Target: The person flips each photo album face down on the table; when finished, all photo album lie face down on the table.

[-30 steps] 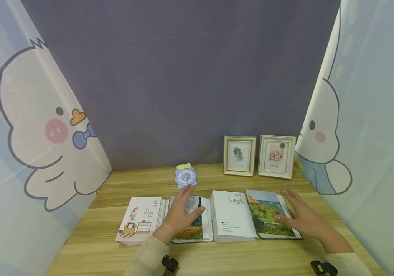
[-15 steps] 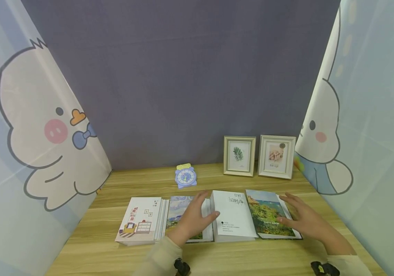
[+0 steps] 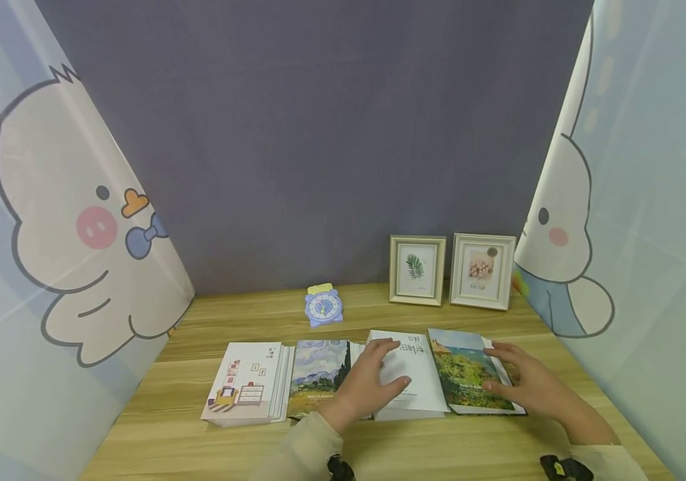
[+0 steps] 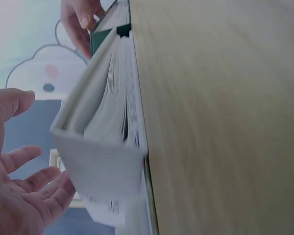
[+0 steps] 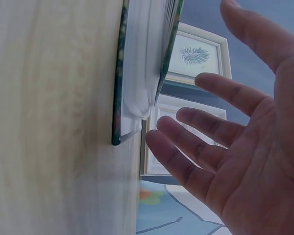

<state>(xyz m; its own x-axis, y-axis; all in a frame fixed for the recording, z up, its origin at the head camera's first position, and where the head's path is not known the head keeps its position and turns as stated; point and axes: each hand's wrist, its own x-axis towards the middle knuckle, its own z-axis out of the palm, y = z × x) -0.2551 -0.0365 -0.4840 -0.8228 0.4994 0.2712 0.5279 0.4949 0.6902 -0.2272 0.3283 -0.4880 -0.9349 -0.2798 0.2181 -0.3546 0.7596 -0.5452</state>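
With fingers apart, holds the left hand [image 3: 367, 384] over the lettered white album [image 3: 429, 384] and, with fingers also apart, the right hand [image 3: 529, 384] beside the green landscape album [image 3: 465, 374]. Cannot tell about touching. Can see both albums side by side on the table [image 3: 451, 447], the landscape one toward its right edge.

We wear cream sleeves [image 3: 299, 449] and black wristbands [image 3: 340, 469]; the right wristband [image 3: 574, 469], though blurred, seems to carry a small yellowish mark [image 3: 559, 469].
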